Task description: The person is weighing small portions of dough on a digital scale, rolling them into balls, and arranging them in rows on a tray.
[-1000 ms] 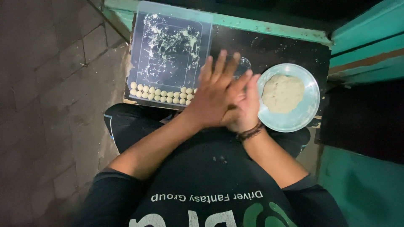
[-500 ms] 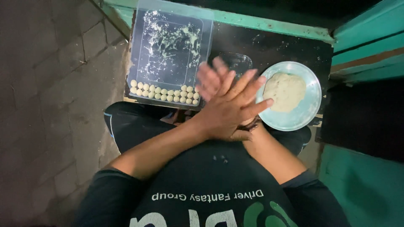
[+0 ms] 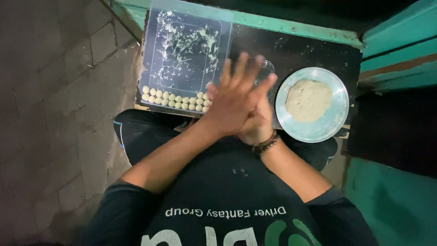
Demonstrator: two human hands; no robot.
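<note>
A: Two bare hands meet palm to palm above the person's lap. How are they stacked?

B: The left hand (image 3: 234,102) lies on top, fingers spread flat and pointing away from the body. The right hand (image 3: 257,123) sits beneath it, mostly covered, with a dark beaded bracelet (image 3: 265,144) at its wrist.

A: Is anything held between the palms?

B: That cannot be told; the upper hand hides the contact area, and neither hand shows a curled grip.

A: What lies on the dark tabletop (image 3: 314,52) beyond the hands?

B: To the person's left, a clear rectangular plastic tray (image 3: 184,54) smeared with pale flour. Two short rows of small round dough balls (image 3: 175,99) line its near edge, just beside the left hand's thumb.

A: And on the other side?

B: A round pale-blue metal plate (image 3: 334,118) carrying a flattened lump of beige dough (image 3: 308,100), near the fingertips but apart from them. A small clear glass dish (image 3: 266,68) stands partly hidden behind the fingers.
</note>
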